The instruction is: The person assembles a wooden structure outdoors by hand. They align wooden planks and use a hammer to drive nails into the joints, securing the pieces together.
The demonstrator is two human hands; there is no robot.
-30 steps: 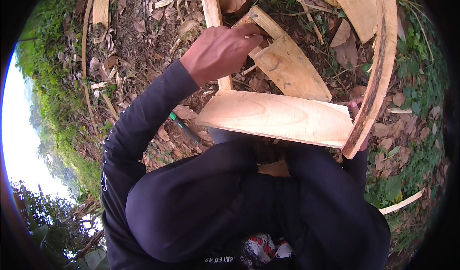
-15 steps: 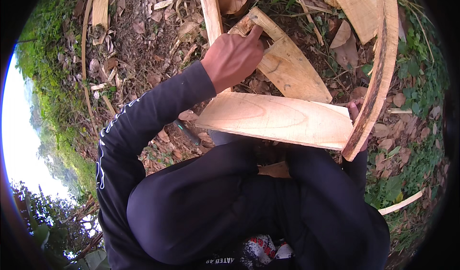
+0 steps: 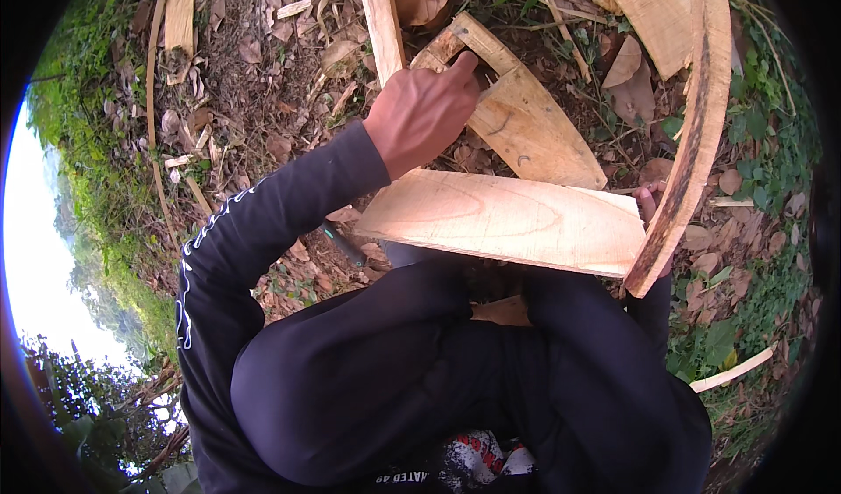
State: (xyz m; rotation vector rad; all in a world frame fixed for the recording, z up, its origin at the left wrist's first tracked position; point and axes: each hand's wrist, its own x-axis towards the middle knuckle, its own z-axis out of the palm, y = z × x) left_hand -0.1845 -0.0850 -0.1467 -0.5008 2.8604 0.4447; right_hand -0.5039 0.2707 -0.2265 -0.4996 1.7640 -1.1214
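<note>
My left hand (image 3: pixel 422 116) reaches over the end of a notched wooden piece (image 3: pixel 539 130) on the leafy ground. Its index finger presses at the dark notch, and the other fingers curl underneath, partly hidden. Just nearer to me, a pale plank (image 3: pixel 508 218) with curved grain lies across in front of my knees. At the plank's right end stands a long curved wooden strip (image 3: pixel 701 109) with a dark streak. Most of my right hand (image 3: pixel 647 203) is hidden behind this strip; a few fingers show at its sides, closed around it.
A narrow wooden bar (image 3: pixel 384 30) runs up from beside my left hand. Farther off are a wide wood offcut (image 3: pixel 653 21) and an upright slat (image 3: pixel 181 21). A dark-handled tool (image 3: pixel 344 244) lies left of the plank. Dry leaves and green plants cover the ground.
My left hand has shifted slightly left. A dark gap now shows in the notch beside its index finger, where brown wood was visible before. The plank and curved strip barely move.
</note>
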